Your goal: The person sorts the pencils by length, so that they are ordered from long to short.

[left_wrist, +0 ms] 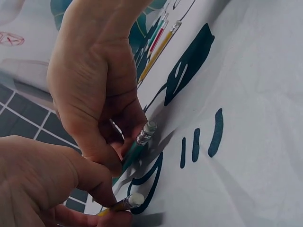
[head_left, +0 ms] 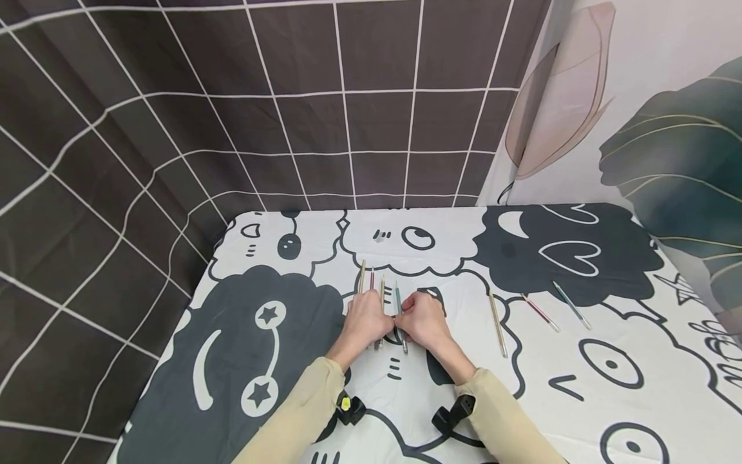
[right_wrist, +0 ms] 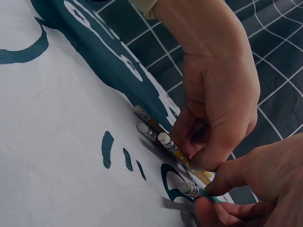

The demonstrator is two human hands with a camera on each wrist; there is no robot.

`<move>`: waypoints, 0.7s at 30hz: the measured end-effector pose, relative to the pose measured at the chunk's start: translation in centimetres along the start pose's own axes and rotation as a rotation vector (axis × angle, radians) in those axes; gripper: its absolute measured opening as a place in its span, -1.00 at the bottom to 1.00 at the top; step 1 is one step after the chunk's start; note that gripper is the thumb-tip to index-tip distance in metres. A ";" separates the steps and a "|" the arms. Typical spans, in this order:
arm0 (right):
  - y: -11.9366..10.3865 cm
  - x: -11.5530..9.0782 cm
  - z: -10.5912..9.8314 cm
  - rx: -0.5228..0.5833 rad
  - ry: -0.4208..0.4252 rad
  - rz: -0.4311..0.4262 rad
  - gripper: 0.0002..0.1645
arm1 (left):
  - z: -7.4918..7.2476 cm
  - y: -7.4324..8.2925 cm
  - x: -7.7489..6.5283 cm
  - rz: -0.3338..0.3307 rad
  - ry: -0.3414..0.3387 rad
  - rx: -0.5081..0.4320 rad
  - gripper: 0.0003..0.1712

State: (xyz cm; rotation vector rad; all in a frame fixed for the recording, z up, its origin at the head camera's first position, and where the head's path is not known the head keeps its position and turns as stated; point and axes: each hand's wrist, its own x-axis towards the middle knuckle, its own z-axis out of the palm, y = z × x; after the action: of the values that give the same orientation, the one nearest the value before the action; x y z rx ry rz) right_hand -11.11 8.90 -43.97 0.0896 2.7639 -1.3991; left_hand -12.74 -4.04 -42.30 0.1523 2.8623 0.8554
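Note:
My left hand (head_left: 368,314) pinches a yellow pencil (left_wrist: 116,207) with a white eraser between thumb and fingers. Right beside it, my right hand (head_left: 424,318) grips a teal pencil (head_left: 398,298), its eraser end toward me. The two hands nearly meet over the cloth. Under and beside the left hand lie another yellow pencil (head_left: 362,274) and a red pencil (head_left: 372,278); their eraser ends (right_wrist: 144,128) show in the right wrist view, while the hand covers their middles in the head view.
To the right lie a second set: a yellow pencil (head_left: 497,325), a red pencil (head_left: 540,312) and a teal pencil (head_left: 572,305). A cartoon-printed cloth (head_left: 475,412) covers the table. A dark grid curtain (head_left: 301,122) hangs behind and at left; a leaf-patterned curtain (head_left: 649,38) is at right.

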 end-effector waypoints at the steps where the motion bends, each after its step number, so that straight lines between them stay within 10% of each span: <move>1: 0.0 0.0 0.0 -0.002 0.000 -0.006 -0.82 | 0.0 0.0 0.0 0.004 0.000 0.004 -0.62; 21: 0.1 0.5 0.3 -0.075 -0.021 -0.095 -0.88 | 0.2 0.1 -0.1 0.076 0.000 0.047 -0.88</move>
State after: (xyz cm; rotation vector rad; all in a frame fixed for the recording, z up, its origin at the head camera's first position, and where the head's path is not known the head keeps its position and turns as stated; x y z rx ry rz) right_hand -11.63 8.78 -44.28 -0.0591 2.8344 -1.3063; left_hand -12.57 -3.84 -42.42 0.2679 2.8948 0.8018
